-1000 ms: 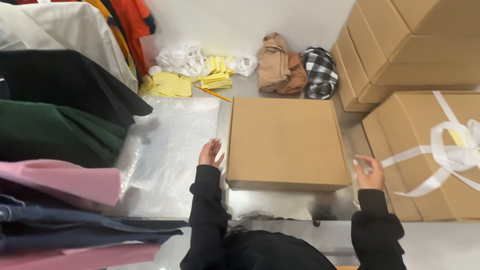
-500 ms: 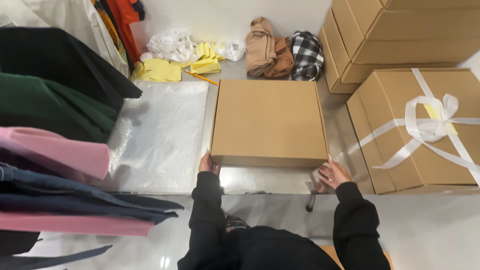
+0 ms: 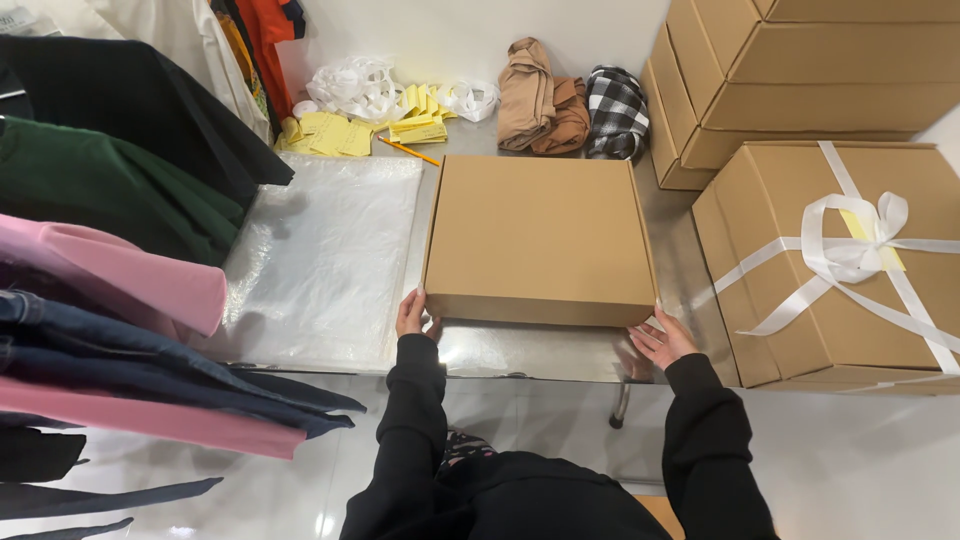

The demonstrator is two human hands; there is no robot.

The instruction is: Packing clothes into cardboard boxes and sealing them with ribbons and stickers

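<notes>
A closed plain brown cardboard box (image 3: 540, 235) lies flat on a shiny metal table (image 3: 530, 352). My left hand (image 3: 411, 314) touches the box's near left corner, fingers against its front edge. At the near right corner my right hand (image 3: 659, 340) rests with the palm up and the fingers spread, the fingertips at the box's bottom edge. Both arms wear black sleeves. Neither hand closes around anything.
A clear plastic sheet (image 3: 325, 250) covers the table's left part. Hanging garments (image 3: 110, 240) crowd the left side. Yellow slips (image 3: 330, 132), white ribbon (image 3: 355, 88), folded cloths (image 3: 560, 100) lie at the back. A ribbon-tied box (image 3: 840, 260) and stacked boxes (image 3: 800, 70) stand right.
The view has shifted lower and closer to the box. Both hands moved from the box's sides to its near corners, the right one turning palm up.
</notes>
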